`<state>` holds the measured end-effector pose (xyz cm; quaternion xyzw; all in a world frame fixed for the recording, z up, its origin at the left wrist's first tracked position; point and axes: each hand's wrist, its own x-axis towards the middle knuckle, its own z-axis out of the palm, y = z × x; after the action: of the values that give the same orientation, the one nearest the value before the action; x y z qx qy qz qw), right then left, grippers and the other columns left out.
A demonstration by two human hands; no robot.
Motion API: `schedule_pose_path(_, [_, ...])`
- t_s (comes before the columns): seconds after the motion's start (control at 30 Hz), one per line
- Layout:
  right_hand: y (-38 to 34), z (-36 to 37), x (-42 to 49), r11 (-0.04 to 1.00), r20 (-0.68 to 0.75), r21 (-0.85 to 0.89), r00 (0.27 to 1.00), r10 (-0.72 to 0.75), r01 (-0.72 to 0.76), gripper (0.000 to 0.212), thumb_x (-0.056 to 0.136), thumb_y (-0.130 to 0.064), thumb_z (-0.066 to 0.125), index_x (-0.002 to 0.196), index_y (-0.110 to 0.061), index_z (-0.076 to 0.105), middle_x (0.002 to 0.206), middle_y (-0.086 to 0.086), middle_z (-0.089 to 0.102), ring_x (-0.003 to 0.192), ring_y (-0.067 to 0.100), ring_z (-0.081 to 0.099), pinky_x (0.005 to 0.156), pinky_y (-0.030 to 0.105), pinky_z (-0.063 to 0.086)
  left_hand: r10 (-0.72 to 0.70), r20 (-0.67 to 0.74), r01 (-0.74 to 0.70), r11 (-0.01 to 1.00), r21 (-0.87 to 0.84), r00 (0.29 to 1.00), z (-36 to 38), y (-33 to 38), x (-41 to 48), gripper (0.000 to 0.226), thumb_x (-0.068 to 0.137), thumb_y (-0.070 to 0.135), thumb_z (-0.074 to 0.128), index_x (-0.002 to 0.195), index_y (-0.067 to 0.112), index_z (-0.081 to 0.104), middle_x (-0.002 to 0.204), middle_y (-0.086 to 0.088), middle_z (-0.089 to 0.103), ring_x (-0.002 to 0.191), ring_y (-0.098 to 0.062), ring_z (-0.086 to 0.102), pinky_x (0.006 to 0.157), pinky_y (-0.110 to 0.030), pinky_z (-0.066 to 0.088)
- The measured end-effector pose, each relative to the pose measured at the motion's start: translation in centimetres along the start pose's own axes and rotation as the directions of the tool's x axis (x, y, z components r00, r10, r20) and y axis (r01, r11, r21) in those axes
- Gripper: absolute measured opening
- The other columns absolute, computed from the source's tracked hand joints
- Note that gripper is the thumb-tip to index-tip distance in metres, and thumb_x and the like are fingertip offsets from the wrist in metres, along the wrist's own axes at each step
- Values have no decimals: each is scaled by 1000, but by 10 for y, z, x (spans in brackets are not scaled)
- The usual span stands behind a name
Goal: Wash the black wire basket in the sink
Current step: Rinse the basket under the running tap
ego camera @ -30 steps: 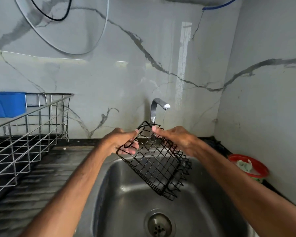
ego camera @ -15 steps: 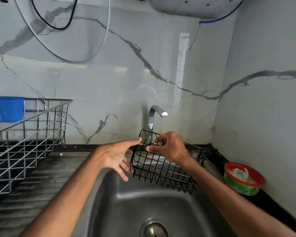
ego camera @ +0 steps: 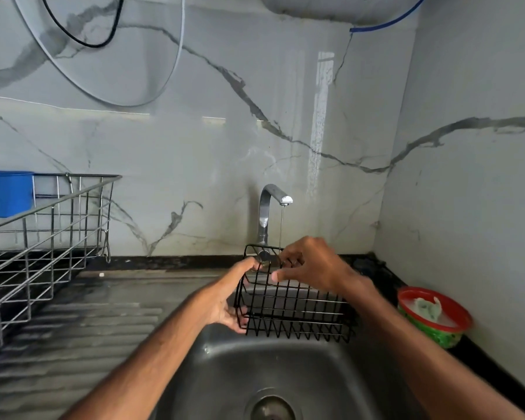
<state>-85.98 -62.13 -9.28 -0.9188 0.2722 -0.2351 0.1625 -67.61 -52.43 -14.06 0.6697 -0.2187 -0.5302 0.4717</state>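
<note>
The black wire basket [ego camera: 294, 310] is held upright over the back of the steel sink [ego camera: 255, 368], just below the tap [ego camera: 269, 207], from which a thin stream of water runs. My right hand [ego camera: 309, 263] pinches the basket's top rim from above. My left hand [ego camera: 229, 298] holds its left end, thumb on the upper wire and fingers curled under the lower corner. The basket's right end is hidden behind my right forearm.
A steel dish rack [ego camera: 40, 247] with a blue container [ego camera: 6, 194] stands on the ribbed drainboard [ego camera: 73, 328] at left. A red-rimmed green bowl [ego camera: 434, 316] with a scrubber sits on the black counter at right. The sink drain [ego camera: 272, 407] lies at the bottom.
The basket went from tilted over the sink to upright and level near the tap. My left hand let go for a moment, then took hold of the basket's left end again.
</note>
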Motion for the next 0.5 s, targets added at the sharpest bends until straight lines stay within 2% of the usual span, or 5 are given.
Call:
schedule_pose_path(0.17, [12,-16,0,988,-16,-133,997,78,-80,61,98,-60,50,131,-10,62,135,8,63,123,25,59,102,39,48,-37,-26,40,992,120,999,1,0,-11,60,82,69,67,96,14,51,141,-31,36,109,-42,57,96,-66,53])
schedule_pose_path(0.3, [9,6,-5,985,175,-100,972,160,-144,92,96,-78,9,128,-8,59,124,19,66,119,37,61,103,49,45,-38,-21,40,997,61,999,0,0,-8,86,79,81,61,130,14,48,153,-40,25,85,-45,56,80,-63,57])
schedule_pose_path(0.37, [-3,14,-2,981,195,-176,974,114,-79,91,97,-75,2,125,-12,61,111,14,70,111,25,64,116,60,23,-44,-25,45,998,47,999,-1,-1,-4,112,71,90,57,153,15,39,151,-42,30,92,-50,60,76,-61,60])
schedule_pose_path(0.43, [-17,20,3,975,218,-220,973,72,-22,94,98,-73,0,107,-6,65,88,12,68,90,14,64,119,62,10,-37,-27,38,998,58,999,-2,-3,-3,128,55,97,54,150,11,45,134,-42,45,100,-51,64,79,-62,61])
schedule_pose_path(0.5, [-26,21,9,972,227,-236,973,45,10,98,97,-74,-1,101,-1,65,85,16,68,80,15,65,114,60,26,-24,-41,26,999,47,999,-6,-4,-1,134,51,99,52,150,11,45,126,-41,48,100,-52,66,78,-62,61])
